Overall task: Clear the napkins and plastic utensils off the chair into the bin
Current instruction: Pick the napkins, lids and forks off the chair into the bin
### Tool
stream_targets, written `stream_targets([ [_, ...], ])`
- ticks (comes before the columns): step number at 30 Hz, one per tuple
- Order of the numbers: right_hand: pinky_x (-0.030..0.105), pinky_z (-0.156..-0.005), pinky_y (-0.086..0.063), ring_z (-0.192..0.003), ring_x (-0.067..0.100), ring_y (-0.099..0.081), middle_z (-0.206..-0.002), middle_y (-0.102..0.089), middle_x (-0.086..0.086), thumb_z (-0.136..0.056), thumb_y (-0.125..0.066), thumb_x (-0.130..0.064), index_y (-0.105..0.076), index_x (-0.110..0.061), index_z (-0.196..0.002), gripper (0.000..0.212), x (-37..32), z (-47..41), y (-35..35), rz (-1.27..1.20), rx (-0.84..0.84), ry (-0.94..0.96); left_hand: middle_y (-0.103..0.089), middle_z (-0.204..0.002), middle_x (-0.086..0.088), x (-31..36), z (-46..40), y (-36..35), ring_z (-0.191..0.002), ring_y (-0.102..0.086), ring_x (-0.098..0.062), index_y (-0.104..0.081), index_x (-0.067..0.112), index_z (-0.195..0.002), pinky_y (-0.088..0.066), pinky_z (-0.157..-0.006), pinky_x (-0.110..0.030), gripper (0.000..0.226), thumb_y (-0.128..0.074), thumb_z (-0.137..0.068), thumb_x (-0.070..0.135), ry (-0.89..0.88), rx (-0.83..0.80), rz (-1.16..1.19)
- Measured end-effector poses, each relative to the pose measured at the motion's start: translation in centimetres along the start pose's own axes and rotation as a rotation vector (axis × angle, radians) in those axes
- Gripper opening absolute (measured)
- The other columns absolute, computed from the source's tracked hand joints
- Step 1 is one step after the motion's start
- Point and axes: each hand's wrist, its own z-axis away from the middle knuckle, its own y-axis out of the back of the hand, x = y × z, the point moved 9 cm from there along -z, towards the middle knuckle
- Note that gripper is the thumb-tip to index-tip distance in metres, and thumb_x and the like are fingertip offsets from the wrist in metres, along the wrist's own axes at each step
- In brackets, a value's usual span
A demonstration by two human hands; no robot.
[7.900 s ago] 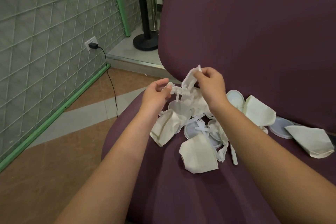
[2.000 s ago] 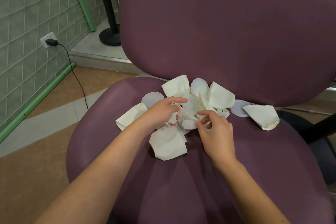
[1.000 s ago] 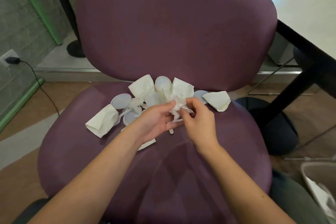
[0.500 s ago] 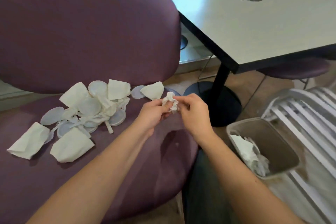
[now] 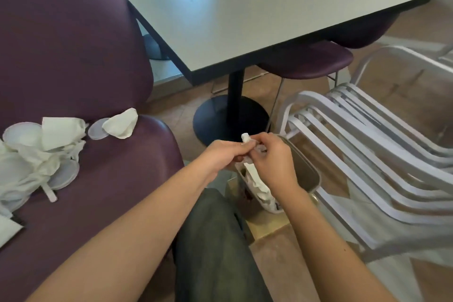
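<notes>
A small crumpled wad of white napkin and thin plastic (image 5: 246, 138) sits pinched between both hands, its white tip poking upward above the fingertips; the rest is hidden inside the fingers, so its long axis cannot be made out. The left hand (image 5: 224, 155) has its fingers curled in, thumb and forefinger pinching the wad from the left. The right hand (image 5: 270, 162) meets it from the right, fingers likewise curled around the same wad, the two sets of fingertips touching. Both hands hang directly over the near rim of the bin (image 5: 307, 170), a grey tub on the floor between the purple chair (image 5: 117, 179) and a stack of white slatted chairs (image 5: 367, 154); crumpled white paper (image 5: 257, 184) already lies inside it. On the chair seat, well left of the hands, remain folded napkins (image 5: 121, 124), clear round lids (image 5: 98, 129) and a heap of tangled plastic utensils (image 5: 41, 167), one flat handle pointing down toward the seat's front edge. A pale table (image 5: 220, 19) on a black pedestal stands beyond the bin.
</notes>
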Motion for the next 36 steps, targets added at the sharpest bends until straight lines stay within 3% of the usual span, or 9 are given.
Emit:
stream_targets([
  [3, 0.005, -0.063, -0.039, -0.081, -0.003, -0.059, -0.087, -0.067, -0.013, -0.089, -0.068, -0.023, -0.071, -0.023, -0.097, 0.009, 3.1, 0.1, 1.8, -0.029, 0.023, -0.095, -0.073, -0.096, 0.004, -0.4, -1.0, -2.3, -0.089, -0.062, -0.01, -0.073, 0.021, -0.105, -0.049, -0.074, -0.016, 0.029, -0.069, -0.086, 0.043, -0.024, -0.02, -0.045],
  [7, 0.005, -0.058, -0.037, -0.075, -0.005, -0.055, -0.086, -0.063, -0.011, -0.083, -0.076, -0.022, -0.065, -0.025, -0.097, 0.018, 8.3, 1.0, 2.2, -0.046, 0.018, -0.281, -0.052, -0.129, 0.0, -3.7, -3.9, -2.3, -0.125, -0.046, -0.022, -0.058, 0.028, -0.125, -0.041, -0.101, -0.034, 0.043, -0.066, -0.087, 0.046, 0.019, 0.158, -0.49],
  [10, 0.004, -0.06, -0.037, -0.08, 0.002, -0.058, -0.093, -0.063, -0.008, -0.086, -0.072, -0.02, -0.061, -0.028, -0.099, 0.019, 10.1, 1.6, 1.4, -0.068, -0.023, -0.317, -0.025, -0.145, -0.008, -5.3, -4.1, -0.7, -0.132, -0.028, -0.028, -0.031, 0.028, -0.145, -0.034, -0.105, -0.039, 0.07, -0.069, -0.086, 0.033, 0.142, 0.355, -0.745],
  [13, 0.018, -0.068, -0.039, -0.086, 0.007, -0.055, -0.106, -0.063, -0.004, -0.091, -0.066, -0.025, -0.059, -0.032, -0.103, 0.015, 11.4, 1.6, 0.2, -0.022, -0.052, -0.347, -0.025, -0.151, -0.012, -7.2, -5.2, -0.4, -0.133, -0.038, -0.033, -0.015, 0.026, -0.153, -0.04, -0.105, -0.043, 0.087, -0.071, -0.087, 0.024, 0.232, 0.314, -0.639],
  [16, 0.016, -0.061, -0.034, -0.075, 0.001, -0.049, -0.115, -0.056, 0.003, -0.093, -0.064, -0.027, -0.059, -0.033, -0.105, 0.015, 12.7, 0.9, -0.9, 0.04, -0.123, -0.398, -0.057, -0.128, -0.012, -8.2, -6.5, -1.2, -0.105, -0.064, -0.033, -0.033, 0.027, -0.143, -0.057, -0.086, -0.045, 0.072, -0.069, -0.084, 0.009, 0.242, 0.217, -0.474],
  [20, 0.02, -0.077, -0.038, -0.093, 0.013, -0.055, -0.113, -0.053, -0.002, -0.09, -0.067, -0.021, -0.065, -0.019, -0.111, 0.021, 12.3, 0.3, -2.4, 0.11, -0.217, -0.279, -0.059, -0.122, -0.009, -7.6, -6.8, -1.5, -0.089, -0.069, -0.029, -0.037, 0.029, -0.144, -0.062, -0.068, -0.043, 0.071, -0.062, -0.086, -0.004, 0.203, 0.226, -0.354],
  [25, 0.035, -0.097, -0.047, -0.116, 0.022, -0.059, -0.13, -0.063, 0.0, -0.093, -0.055, -0.027, -0.059, -0.034, -0.13, 0.038, 15.6, 2.9, -5.6, 0.534, -0.67, -0.321, -0.053, -0.136, -0.008, -7.6, -7.0, -1.5, -0.085, -0.069, -0.026, -0.028, 0.03, -0.151, -0.062, -0.068, -0.04, 0.075, -0.061, -0.09, 0.0, 0.151, 0.273, -0.285],
  [33, 0.037, -0.098, -0.048, -0.119, 0.022, -0.058, -0.137, -0.058, 0.001, -0.099, -0.05, -0.026, -0.053, -0.03, -0.137, 0.039, 11.6, 1.1, -4.9, 0.326, -0.581, -0.331, -0.048, -0.144, -0.009, -7.3, -6.6, -0.6, -0.099, -0.067, -0.03, -0.028, 0.027, -0.151, -0.058, -0.066, -0.033, 0.071, -0.063, -0.092, 0.011, 0.195, 0.255, -0.195],
  [36, 0.037, -0.1, -0.047, -0.118, 0.021, -0.058, -0.131, -0.063, 0.001, -0.1, -0.049, -0.028, -0.055, -0.028, -0.136, 0.036, 7.8, -0.1, -5.2, 0.233, -0.511, -0.26, -0.054, -0.138, -0.005, -5.1, -5.9, 1.5, -0.111, -0.062, -0.029, -0.044, 0.022, -0.143, -0.054, -0.092, -0.04, 0.055, -0.063, -0.091, 0.017, 0.089, 0.289, -0.248],
])
